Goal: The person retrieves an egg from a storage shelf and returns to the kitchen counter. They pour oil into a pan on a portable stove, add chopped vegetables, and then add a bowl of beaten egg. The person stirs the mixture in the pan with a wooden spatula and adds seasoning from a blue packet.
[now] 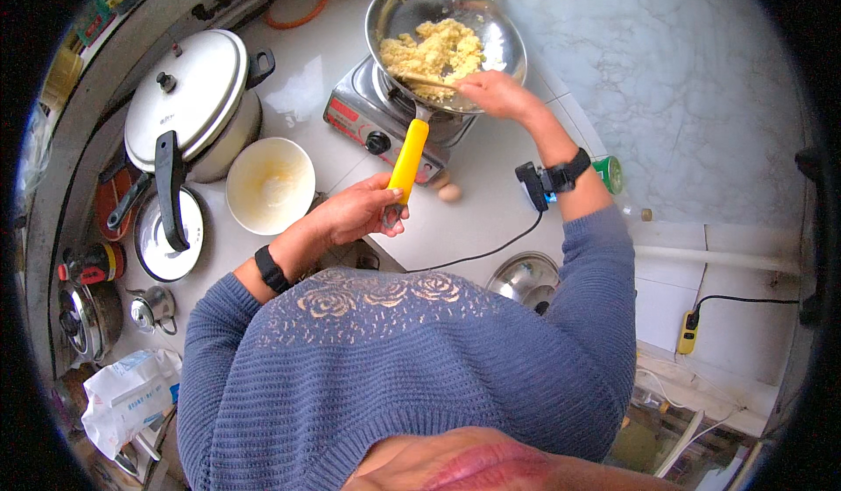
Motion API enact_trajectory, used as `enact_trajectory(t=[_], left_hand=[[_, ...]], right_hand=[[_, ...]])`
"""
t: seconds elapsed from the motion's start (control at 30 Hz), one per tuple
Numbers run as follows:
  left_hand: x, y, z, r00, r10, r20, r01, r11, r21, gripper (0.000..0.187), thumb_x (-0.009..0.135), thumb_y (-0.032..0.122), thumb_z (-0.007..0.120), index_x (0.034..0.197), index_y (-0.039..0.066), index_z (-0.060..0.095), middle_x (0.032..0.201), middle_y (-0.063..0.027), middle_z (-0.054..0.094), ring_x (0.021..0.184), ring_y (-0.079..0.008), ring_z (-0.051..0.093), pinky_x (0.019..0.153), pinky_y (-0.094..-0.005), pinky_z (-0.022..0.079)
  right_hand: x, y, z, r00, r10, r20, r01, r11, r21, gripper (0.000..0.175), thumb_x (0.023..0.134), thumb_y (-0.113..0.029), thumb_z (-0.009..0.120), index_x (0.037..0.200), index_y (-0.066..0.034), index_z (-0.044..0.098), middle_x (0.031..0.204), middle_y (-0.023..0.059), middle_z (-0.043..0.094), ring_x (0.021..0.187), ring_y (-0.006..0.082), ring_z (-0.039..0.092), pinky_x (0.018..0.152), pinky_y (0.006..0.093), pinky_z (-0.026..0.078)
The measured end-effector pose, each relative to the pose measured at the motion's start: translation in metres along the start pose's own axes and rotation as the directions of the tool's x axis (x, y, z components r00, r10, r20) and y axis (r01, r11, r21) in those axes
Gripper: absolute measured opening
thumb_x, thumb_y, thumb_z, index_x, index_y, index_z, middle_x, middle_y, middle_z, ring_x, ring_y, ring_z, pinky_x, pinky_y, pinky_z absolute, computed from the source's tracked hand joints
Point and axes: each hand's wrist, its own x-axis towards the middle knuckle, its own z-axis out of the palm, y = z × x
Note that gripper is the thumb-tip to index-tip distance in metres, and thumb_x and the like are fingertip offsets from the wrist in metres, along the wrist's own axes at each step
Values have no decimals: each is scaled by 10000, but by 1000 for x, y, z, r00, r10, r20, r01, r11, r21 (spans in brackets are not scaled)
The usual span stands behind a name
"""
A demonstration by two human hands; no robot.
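Note:
My left hand (364, 210) grips the yellow handle (410, 162) of a steel wok (502, 44) near its lower end. The wok sits on a gas stove (358, 111) with a black knob on its front. Inside the wok lies a heap of crumbly yellow food (437, 47) that looks like scrambled egg. My right hand (497, 93) reaches over the wok's near right rim, shut on a thin wooden utensil (424, 82) whose far end touches the food. Whether it is a spatula or chopsticks, I cannot tell. Two eggs (449, 193) lie on the counter by the stove's front.
Left of the stove stand a large pressure cooker (187, 106) and a white bowl (271, 186) with yellowish residue. A lid (172, 228), a small metal pot (152, 308) and a sauce bottle (92, 262) lie farther left. A black cable (506, 246) crosses the counter near a metal bowl (523, 274).

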Motion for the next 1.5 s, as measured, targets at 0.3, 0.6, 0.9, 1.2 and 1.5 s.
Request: enact_trajectory(t=[0.3, 0.6, 0.9, 1.2, 1.5], left_hand=[[3, -2, -2, 999, -24, -23, 24, 999, 22, 385, 985, 187, 402, 1365, 126, 402, 879, -49, 539, 695, -133, 560, 649, -277, 511], [3, -3, -3, 999, 11, 34, -10, 999, -43, 218, 981, 212, 458, 1148, 71, 459, 900, -74, 570, 715, -141, 561, 651, -299, 517], [2, -2, -1, 1000, 6, 6, -6, 999, -46, 214, 983, 204, 449, 1155, 77, 460, 885, -71, 577, 692, -146, 570, 648, -305, 518], [3, -2, -4, 1000, 9, 8, -8, 999, -49, 237, 977, 209, 472, 1171, 74, 469, 892, -65, 572, 731, -135, 561, 670, -313, 528], [0, 3, 1, 1000, 0, 20, 0, 1000, -21, 232, 976, 205, 469, 1167, 74, 469, 893, -64, 570, 723, -141, 556, 666, -319, 528]], right_hand=[[48, 92, -7, 948, 302, -103, -316, 844, -433, 290, 884, -203, 417, 895, -72, 676, 951, 179, 664, 906, 362, 635, 788, 448, 509], [27, 17, 2, 992, 112, -59, -99, 976, 192, 419, 930, -385, 421, 863, -32, 636, 863, 161, 673, 783, 363, 613, 738, 417, 492], [43, 62, 0, 962, 150, -229, -203, 952, -231, 262, 851, -157, 454, 915, -102, 702, 936, 154, 679, 875, 352, 650, 768, 453, 524], [-12, 57, -1, 979, 153, -135, -163, 984, -68, 250, 866, -299, 520, 947, -170, 719, 923, 130, 682, 851, 326, 653, 742, 430, 515], [-2, 29, -14, 996, 10, 87, -6, 999, -47, 268, 864, -305, 578, 1065, -170, 694, 993, 141, 675, 875, 303, 645, 759, 370, 499]])
